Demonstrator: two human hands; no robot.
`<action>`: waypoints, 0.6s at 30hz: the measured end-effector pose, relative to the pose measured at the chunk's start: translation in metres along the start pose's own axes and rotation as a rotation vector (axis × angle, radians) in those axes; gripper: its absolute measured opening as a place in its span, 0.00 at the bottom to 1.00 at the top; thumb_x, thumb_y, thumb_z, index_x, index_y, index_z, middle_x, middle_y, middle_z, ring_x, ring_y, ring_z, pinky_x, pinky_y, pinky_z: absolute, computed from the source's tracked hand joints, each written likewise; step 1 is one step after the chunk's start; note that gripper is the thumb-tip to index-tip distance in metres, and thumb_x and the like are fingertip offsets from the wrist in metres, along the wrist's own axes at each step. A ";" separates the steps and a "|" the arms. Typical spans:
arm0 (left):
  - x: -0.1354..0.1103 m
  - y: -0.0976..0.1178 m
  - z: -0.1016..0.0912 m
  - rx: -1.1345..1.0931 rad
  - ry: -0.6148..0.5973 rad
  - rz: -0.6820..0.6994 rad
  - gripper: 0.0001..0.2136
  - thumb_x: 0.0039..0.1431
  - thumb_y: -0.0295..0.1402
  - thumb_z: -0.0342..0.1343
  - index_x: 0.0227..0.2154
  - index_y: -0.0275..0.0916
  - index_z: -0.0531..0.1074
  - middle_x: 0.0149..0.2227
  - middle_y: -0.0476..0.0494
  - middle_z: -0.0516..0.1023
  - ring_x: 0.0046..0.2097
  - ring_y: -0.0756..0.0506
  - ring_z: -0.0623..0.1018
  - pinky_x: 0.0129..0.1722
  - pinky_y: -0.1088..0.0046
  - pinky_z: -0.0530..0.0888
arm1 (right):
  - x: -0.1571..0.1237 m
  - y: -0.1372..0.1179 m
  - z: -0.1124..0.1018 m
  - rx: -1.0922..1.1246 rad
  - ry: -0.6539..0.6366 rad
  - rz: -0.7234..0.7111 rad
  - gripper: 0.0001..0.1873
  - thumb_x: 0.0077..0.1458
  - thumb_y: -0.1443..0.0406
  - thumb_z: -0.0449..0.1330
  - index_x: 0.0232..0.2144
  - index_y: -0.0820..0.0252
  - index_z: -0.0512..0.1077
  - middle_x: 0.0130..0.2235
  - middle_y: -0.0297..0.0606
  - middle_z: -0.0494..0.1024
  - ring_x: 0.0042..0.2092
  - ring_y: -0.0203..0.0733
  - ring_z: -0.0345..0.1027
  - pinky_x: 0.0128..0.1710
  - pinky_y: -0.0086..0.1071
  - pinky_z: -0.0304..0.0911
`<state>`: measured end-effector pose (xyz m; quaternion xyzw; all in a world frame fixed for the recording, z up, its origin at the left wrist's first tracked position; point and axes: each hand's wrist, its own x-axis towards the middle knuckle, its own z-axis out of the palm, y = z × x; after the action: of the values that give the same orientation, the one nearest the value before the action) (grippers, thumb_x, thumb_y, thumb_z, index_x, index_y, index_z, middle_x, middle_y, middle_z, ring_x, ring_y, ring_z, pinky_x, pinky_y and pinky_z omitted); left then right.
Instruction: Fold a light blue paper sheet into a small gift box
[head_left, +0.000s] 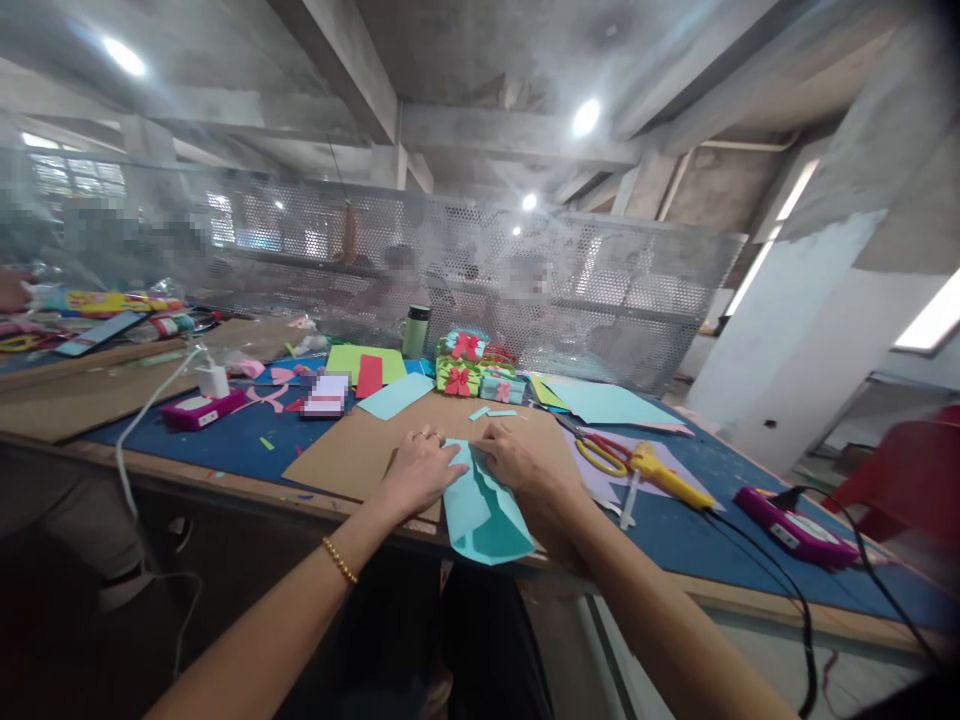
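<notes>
A folded light-blue paper [480, 515] lies on a brown cardboard sheet [352, 450] at the table's near edge, its lower end hanging over the edge. My left hand [420, 470] rests on the paper's upper left side with fingers curled and pressed down on it. My right hand [517, 460] presses the paper's upper right part, fingertips pinched on a fold. The two hands nearly touch above the paper.
Yellow-handled scissors [604, 452] and a yellow glue gun [664, 475] lie to the right, with a magenta device [795, 525] and black cable beyond. Small paper gift boxes [472, 372], coloured sheets, a green bottle [416, 330] and a mesh screen [480, 270] stand behind. Other people sit beyond it.
</notes>
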<state>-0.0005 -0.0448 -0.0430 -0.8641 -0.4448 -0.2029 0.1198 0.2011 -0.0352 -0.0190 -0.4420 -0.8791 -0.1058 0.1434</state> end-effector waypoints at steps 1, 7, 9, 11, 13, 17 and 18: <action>0.000 0.000 0.000 0.001 -0.003 -0.003 0.18 0.66 0.45 0.47 0.48 0.43 0.75 0.45 0.36 0.75 0.50 0.35 0.69 0.45 0.59 0.64 | -0.001 0.001 -0.001 0.010 0.000 -0.005 0.17 0.53 0.77 0.53 0.38 0.63 0.79 0.36 0.44 0.72 0.39 0.42 0.63 0.40 0.33 0.58; -0.001 0.000 0.000 -0.008 0.009 0.005 0.18 0.66 0.45 0.46 0.47 0.42 0.75 0.44 0.36 0.75 0.49 0.35 0.69 0.45 0.59 0.64 | -0.019 0.003 0.002 0.088 0.001 -0.055 0.17 0.56 0.77 0.52 0.38 0.60 0.78 0.38 0.42 0.73 0.39 0.40 0.65 0.40 0.30 0.60; -0.001 0.000 0.001 -0.007 0.024 0.013 0.18 0.67 0.45 0.46 0.46 0.42 0.75 0.44 0.36 0.75 0.49 0.36 0.69 0.45 0.59 0.64 | -0.026 0.000 0.002 0.107 0.012 -0.070 0.17 0.56 0.77 0.52 0.40 0.60 0.77 0.39 0.42 0.73 0.39 0.41 0.65 0.40 0.31 0.60; -0.001 -0.001 0.001 -0.006 0.026 0.015 0.18 0.66 0.45 0.46 0.46 0.42 0.75 0.45 0.36 0.75 0.48 0.36 0.69 0.45 0.59 0.64 | -0.030 -0.003 0.001 0.139 0.019 -0.084 0.16 0.56 0.76 0.53 0.41 0.59 0.76 0.40 0.43 0.73 0.40 0.41 0.65 0.41 0.33 0.60; -0.001 -0.001 0.002 -0.009 0.024 0.014 0.17 0.66 0.45 0.47 0.46 0.42 0.75 0.45 0.37 0.74 0.48 0.36 0.69 0.45 0.59 0.64 | -0.032 -0.006 -0.003 0.181 0.011 -0.086 0.16 0.56 0.76 0.54 0.42 0.59 0.76 0.41 0.43 0.74 0.40 0.42 0.65 0.42 0.33 0.61; 0.001 -0.003 0.002 -0.029 0.006 0.017 0.17 0.66 0.45 0.47 0.46 0.43 0.75 0.46 0.37 0.74 0.49 0.37 0.69 0.47 0.59 0.65 | -0.033 -0.005 -0.010 0.251 -0.004 -0.084 0.16 0.55 0.76 0.53 0.40 0.60 0.77 0.43 0.45 0.76 0.42 0.43 0.68 0.44 0.34 0.63; 0.001 -0.004 0.003 -0.033 -0.004 0.019 0.17 0.66 0.45 0.48 0.47 0.43 0.75 0.46 0.37 0.74 0.49 0.37 0.69 0.47 0.59 0.65 | -0.034 -0.003 -0.010 0.266 0.004 -0.084 0.17 0.54 0.76 0.53 0.40 0.60 0.77 0.43 0.45 0.77 0.43 0.43 0.69 0.45 0.34 0.63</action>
<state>-0.0021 -0.0407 -0.0445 -0.8704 -0.4337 -0.2072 0.1064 0.2192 -0.0657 -0.0215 -0.3817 -0.9029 0.0050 0.1977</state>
